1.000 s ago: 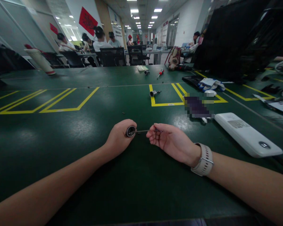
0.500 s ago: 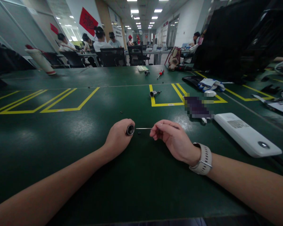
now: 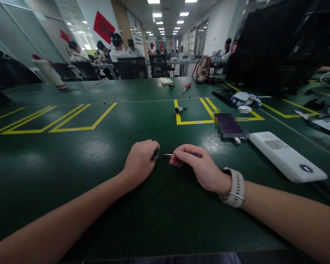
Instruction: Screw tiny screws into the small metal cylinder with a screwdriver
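My left hand [image 3: 139,161] rests on the green table [image 3: 71,176], fingers wrapped round a small dark metal cylinder [image 3: 155,154] whose open end faces right. My right hand [image 3: 198,165], with a pale watch at the wrist, pinches a thin screwdriver [image 3: 167,155]. Its metal shaft points left and its tip meets the cylinder's open end. The two hands lie close together at the table's middle.
A white flat device [image 3: 286,156] lies to the right. Further back sit a second metal cylinder [image 3: 179,109] in a yellow-taped box, a red-handled screwdriver [image 3: 186,86], gloves [image 3: 244,98] and a large black case [image 3: 277,44]. People sit at tables behind.
The screwdriver tip, which had pulled back from the cylinder half a second ago, is at its open end again. My right hand has shifted slightly left and down.
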Demonstrator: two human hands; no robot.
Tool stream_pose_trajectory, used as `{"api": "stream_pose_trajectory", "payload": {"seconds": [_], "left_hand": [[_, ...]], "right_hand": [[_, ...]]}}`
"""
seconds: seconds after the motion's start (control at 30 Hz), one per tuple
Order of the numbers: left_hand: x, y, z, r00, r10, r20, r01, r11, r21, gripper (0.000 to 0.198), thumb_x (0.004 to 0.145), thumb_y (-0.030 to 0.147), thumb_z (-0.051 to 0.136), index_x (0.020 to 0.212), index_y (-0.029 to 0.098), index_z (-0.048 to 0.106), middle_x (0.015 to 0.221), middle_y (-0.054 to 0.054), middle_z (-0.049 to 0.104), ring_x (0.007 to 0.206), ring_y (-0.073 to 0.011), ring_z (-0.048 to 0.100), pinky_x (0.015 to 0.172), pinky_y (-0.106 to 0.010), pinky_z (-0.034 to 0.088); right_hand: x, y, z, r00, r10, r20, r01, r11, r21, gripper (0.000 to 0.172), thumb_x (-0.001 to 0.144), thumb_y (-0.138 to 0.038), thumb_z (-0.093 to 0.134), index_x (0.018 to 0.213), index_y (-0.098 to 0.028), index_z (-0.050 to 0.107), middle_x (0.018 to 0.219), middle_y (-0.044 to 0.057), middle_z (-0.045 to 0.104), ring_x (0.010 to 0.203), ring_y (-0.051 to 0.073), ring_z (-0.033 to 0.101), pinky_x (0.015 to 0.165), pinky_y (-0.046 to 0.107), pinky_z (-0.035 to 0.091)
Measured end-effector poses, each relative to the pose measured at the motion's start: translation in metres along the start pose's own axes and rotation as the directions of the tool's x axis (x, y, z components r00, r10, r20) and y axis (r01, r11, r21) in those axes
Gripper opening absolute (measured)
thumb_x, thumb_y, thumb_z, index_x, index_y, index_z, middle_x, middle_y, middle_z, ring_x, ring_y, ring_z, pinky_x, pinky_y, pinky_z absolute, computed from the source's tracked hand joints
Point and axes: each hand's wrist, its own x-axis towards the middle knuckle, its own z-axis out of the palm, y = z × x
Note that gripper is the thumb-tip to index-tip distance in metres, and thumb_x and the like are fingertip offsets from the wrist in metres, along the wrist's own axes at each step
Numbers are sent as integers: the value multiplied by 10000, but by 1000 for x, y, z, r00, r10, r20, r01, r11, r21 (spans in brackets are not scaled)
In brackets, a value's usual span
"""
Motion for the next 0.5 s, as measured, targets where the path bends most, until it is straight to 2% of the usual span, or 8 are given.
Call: {"api": "stream_pose_trajectory", "payload": {"seconds": [0.33,0.43,0.5], "left_hand": [[1,-3,-1,999,-53,3,53,998,-47,125,738,86,451,765,178,531,747,-46,585,693,-197,533,612,-315,385],[3,-12,-3,993,-118,-9,118,991,-62,82,762,135,471,769,191,531,746,-39,596,686,-192,548,595,-305,392],[6,-23,-6,976,-211,-48,207,975,-85,32,770,188,501,762,199,531,729,-29,599,670,-187,553,587,-299,394]], "right_hand": [[-2,-3,0,995,-37,-94,35,999,-19,171,844,-298,538,776,-183,645,774,15,634,756,146,584,734,325,454],[-1,-3,-1,983,-60,-176,42,994,-104,126,815,-307,586,850,-201,644,881,26,642,853,168,585,810,357,448],[-1,-3,0,981,-57,-187,21,982,-188,142,813,-307,592,912,-215,639,968,33,638,911,178,577,838,368,440]]}}
